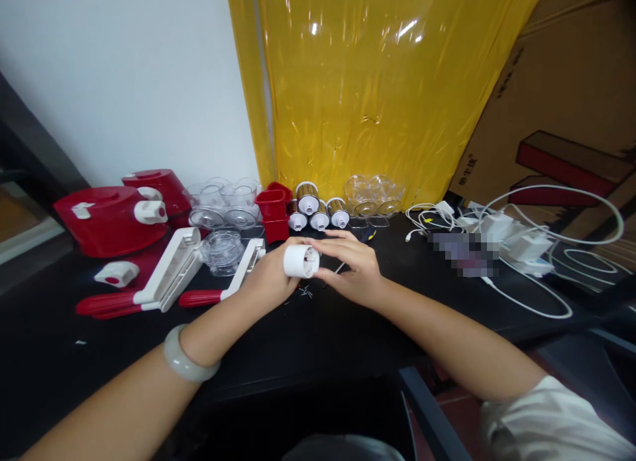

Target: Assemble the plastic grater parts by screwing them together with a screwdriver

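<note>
A short white plastic cylinder (297, 261) is held up over the black table, its open end with inner ribs turned to the right. My left hand (268, 270) is closed around it from the left and behind. On the other side, my right hand (356, 265) has its curved fingers and thumb at the open rim. Several small screws (305, 291) lie on the table just below the hands. Past the right fingers shows the dark and yellow handle (368, 235) of a tool, with a thin metal shaft near the right hand.
Red housings (112, 219) and white crank arms with red handles (171, 269) lie left. Clear plastic parts (223, 252), red hoppers (274, 212) and grater drums (318, 212) line the back. White cables and chargers (529, 246) surround a blurred-out phone (464, 252) at right. A chair armrest (430, 414) is in front.
</note>
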A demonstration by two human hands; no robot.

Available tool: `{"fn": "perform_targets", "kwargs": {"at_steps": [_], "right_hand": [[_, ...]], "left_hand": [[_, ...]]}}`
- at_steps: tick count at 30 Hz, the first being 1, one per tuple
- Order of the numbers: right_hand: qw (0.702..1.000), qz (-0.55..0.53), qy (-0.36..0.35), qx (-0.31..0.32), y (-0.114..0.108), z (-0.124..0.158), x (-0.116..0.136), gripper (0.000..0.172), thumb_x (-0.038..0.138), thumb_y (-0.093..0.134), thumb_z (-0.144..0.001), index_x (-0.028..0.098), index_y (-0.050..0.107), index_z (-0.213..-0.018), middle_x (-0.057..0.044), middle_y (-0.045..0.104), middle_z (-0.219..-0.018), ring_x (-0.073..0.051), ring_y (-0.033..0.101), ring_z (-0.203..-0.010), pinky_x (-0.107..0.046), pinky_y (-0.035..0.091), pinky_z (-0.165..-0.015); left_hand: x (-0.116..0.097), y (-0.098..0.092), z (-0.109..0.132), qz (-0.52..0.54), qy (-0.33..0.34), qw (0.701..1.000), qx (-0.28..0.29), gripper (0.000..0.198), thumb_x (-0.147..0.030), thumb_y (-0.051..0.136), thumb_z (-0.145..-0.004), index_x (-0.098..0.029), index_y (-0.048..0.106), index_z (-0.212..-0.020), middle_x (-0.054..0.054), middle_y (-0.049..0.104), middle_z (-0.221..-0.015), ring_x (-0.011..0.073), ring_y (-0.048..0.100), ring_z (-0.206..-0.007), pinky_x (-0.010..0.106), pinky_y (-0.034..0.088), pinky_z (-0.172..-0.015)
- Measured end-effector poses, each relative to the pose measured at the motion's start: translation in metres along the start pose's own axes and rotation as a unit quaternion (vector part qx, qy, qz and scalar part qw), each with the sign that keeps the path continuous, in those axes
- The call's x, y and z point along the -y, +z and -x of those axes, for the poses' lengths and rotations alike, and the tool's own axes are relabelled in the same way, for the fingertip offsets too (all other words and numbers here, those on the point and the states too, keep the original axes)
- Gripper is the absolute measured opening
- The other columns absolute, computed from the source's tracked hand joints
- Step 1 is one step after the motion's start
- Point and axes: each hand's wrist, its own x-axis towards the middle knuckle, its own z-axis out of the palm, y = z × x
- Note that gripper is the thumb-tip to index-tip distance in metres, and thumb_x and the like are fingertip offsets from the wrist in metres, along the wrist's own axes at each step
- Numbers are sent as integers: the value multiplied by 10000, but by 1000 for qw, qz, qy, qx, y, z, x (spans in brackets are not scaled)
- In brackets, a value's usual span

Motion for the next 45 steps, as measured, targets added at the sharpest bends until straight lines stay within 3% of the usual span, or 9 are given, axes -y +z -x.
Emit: {"fn": "perform_targets", "kwargs": {"at_steps": [9,14,19,22,25,28,32,37,45], "right_hand": [[999,-22,-39,-30,2,0,-1,493,270,749,-798,265,637,-1278,-62,742,-1106,-204,718,-989,-423,526,-994],[1000,6,2,-7,1,0,3,461,307,734,-811,283,649,-1264,-49,743,-1107,-210,720,-976,-431,524,-993],[1000,18,18,2,2,1,10,521,345,741,-802,281,620,-1305,-62,725,-1154,-219,711,-984,-430,507,-999],[999,31,41,5,1,0,10,576,375,740,-799,271,584,-1343,-80,716,-1172,-237,691,-1021,-441,488,-1007],[998,29,63,2,-2,-3,3,574,388,692,-836,264,537,-1374,-94,700,-1193,-248,651,-1091,-456,482,-993],[995,24,97,-17,-7,-6,-9,416,321,580,-910,263,559,-1321,-93,688,-1182,-226,633,-1098,-445,492,-961],[990,21,135,22,-7,-4,-26,266,335,573,-915,240,643,-1154,-80,695,-1061,-218,631,-1014,-437,495,-910],[984,8,118,130,0,4,-35,296,437,669,-844,225,685,-1049,-81,675,-1097,-226,591,-1064,-452,455,-952],[988,10,96,124,3,3,-29,196,407,666,-846,214,671,-875,-62,681,-990,-211,604,-1005,-408,454,-927]], "left_hand": [[-8,0,-1,-14,-10,1000,-4,353,-162,533,-845,-176,508,-1197,91,690,-1097,226,684,-989,348,549,-844],[-13,5,0,-15,7,999,-40,416,-184,600,-815,-172,510,-1220,112,646,-1186,239,648,-1078,377,534,-917],[-26,9,-2,54,2,996,-74,255,-233,651,-799,-182,601,-1044,93,671,-1095,237,650,-1037,399,519,-959],[-30,7,-6,123,-27,990,-59,183,-239,660,-798,-195,640,-975,73,704,-1051,258,656,-1035,430,513,-973],[-23,5,-11,264,-111,957,-39,268,-290,689,-793,-181,629,-1030,80,728,-1021,271,679,-1007,454,540,-935],[-13,3,-15,406,-179,892,-81,409,-303,729,-774,-194,545,-1122,91,720,-1093,239,696,-986,424,573,-891],[-7,0,-17,492,-221,838,-79,463,-279,755,-768,-195,512,-1152,113,679,-1214,227,699,-997,394,587,-875],[-12,0,-15,513,-202,825,-122,436,-266,787,-736,-200,540,-1090,90,667,-1234,240,661,-1104,417,562,-940],[-10,5,-14,509,-195,831,-112,467,-291,798,-725,-211,530,-1100,72,717,-1115,237,671,-1093,413,565,-934]]}}
